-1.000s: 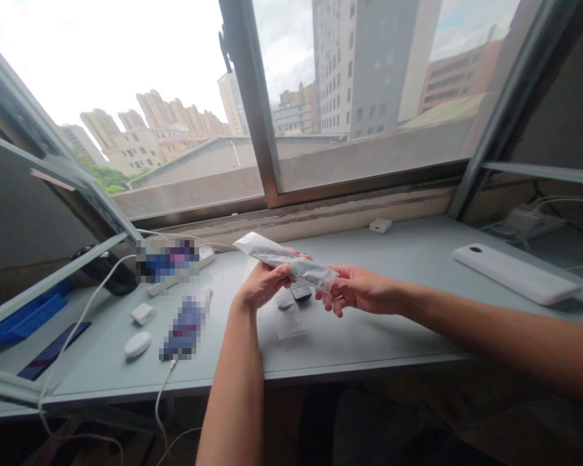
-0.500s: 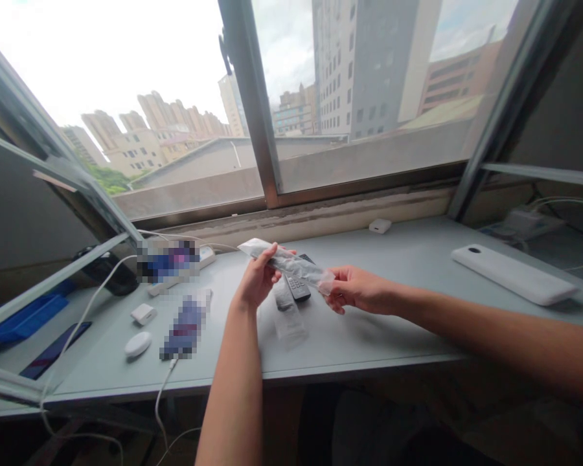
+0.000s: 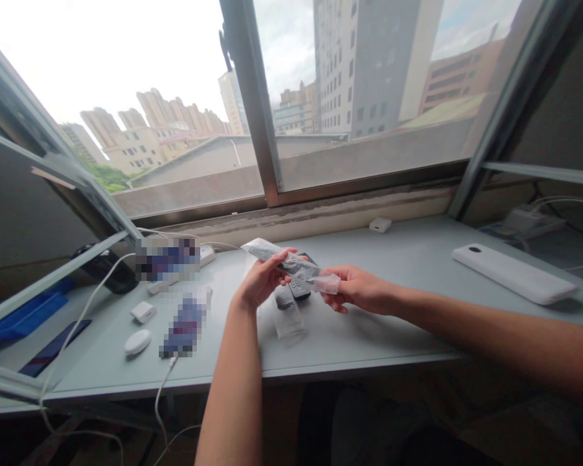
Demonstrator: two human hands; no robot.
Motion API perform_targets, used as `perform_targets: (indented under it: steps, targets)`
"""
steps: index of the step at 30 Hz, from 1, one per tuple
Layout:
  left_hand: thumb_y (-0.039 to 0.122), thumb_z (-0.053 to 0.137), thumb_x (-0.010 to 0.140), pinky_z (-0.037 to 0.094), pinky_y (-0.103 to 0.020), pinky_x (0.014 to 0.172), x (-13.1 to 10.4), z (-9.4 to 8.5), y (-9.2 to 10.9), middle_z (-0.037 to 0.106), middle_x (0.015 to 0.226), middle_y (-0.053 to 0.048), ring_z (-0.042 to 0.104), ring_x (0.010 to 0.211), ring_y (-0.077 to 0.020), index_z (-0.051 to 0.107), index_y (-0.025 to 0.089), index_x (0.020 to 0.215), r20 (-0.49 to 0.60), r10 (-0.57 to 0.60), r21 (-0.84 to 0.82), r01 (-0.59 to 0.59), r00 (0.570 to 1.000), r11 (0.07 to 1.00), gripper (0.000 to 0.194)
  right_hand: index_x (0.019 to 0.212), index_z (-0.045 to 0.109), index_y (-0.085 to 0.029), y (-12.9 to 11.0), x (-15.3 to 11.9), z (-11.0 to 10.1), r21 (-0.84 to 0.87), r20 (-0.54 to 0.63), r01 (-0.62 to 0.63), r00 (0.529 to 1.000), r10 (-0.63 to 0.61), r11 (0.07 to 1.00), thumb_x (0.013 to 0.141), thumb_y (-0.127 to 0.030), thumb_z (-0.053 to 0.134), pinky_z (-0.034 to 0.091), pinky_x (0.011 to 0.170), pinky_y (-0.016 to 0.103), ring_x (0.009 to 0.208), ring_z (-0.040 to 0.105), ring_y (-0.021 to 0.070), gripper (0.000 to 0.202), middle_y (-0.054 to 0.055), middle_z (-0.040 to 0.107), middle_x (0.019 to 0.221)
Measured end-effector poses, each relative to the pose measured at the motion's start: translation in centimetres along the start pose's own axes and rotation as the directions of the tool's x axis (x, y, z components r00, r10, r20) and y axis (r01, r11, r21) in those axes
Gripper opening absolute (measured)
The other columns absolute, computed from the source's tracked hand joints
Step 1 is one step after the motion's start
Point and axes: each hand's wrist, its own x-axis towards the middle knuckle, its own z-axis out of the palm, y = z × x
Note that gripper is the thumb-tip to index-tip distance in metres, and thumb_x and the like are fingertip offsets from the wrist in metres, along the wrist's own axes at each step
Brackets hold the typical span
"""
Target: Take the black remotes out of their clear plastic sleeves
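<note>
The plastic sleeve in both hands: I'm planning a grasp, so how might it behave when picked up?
At its pale, wrinkled end by the right hand, the plastic sleeve probably crumples easily. Its middle is likely stiffer, since a long dark item shows inside, beside the left hand.

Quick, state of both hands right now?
Left hand: closed, holding the bag along its length.
Right hand: closed, fingers pinching the bag's right end.
</note>
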Motion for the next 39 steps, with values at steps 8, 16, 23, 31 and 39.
perform_targets:
  steps: [8,16,23,31,39]
  targets:
    - [0.040,0.086,0.093,0.052,-0.017,0.051,0.7,-0.4,-0.4,0.081,0.117,-0.015,0.066,0.064,-0.0088,0.079,0.012,0.118,-0.084,0.053,-0.050,-0.057,0.995,0.997,0.038,0.104,0.070,-0.018,0.1,0.0,-0.2,0.074,-0.029,-0.015,0.999,0.017,0.997,0.082,-0.035,0.089,0.049,0.052,0.022,0.061,0.066,0.0133,0.034,0.003,0.073,0.079]
    - [0.038,0.084,0.094,0.054,-0.016,0.056,-0.5,0.5,0.5,0.081,0.110,-0.013,0.070,0.071,-0.0114,0.077,0.014,0.126,0.047,-0.048,0.004,0.048,0.998,0.999,0.040,0.092,0.071,-0.016,-0.5,-0.3,0.7,0.009,0.028,-0.006,1.000,0.005,1.000,0.083,-0.041,0.089,0.050,0.051,0.024,0.063,0.068,0.0155,0.032,0.004,0.073,0.077]
    - [0.042,0.091,0.087,0.055,-0.018,0.058,-0.5,0.4,0.3,0.080,0.094,-0.014,0.076,0.075,-0.0170,0.077,0.009,0.116,0.096,-0.143,0.085,0.135,0.985,0.987,0.047,0.091,0.070,-0.016,-0.3,-0.3,0.1,0.003,-0.059,-0.016,0.998,0.016,1.000,0.083,-0.038,0.085,0.046,0.051,0.023,0.058,0.063,0.0138,0.028,0.003,0.071,0.071]
    - [0.046,0.091,0.087,0.056,-0.017,0.058,-1.0,0.6,0.5,0.080,0.094,-0.011,0.075,0.074,-0.0156,0.075,0.013,0.136,0.175,-0.172,0.126,0.152,0.969,0.980,0.061,0.096,0.074,-0.016,-1.4,-0.7,1.1,-0.057,0.021,-0.057,0.998,0.058,0.997,0.080,-0.033,0.085,0.056,0.058,0.027,0.059,0.068,0.0157,0.026,0.005,0.077,0.083]
    - [0.046,0.093,0.084,0.056,-0.019,0.062,-0.6,0.4,0.3,0.077,0.082,-0.009,0.070,0.064,-0.0126,0.079,0.010,0.123,0.123,-0.154,0.107,0.141,0.981,0.984,0.055,0.086,0.072,-0.016,-0.7,-0.4,0.6,-0.077,0.019,-0.034,0.999,0.035,0.996,0.085,-0.052,0.085,0.049,0.053,0.024,0.050,0.061,0.0107,0.039,0.003,0.073,0.077]
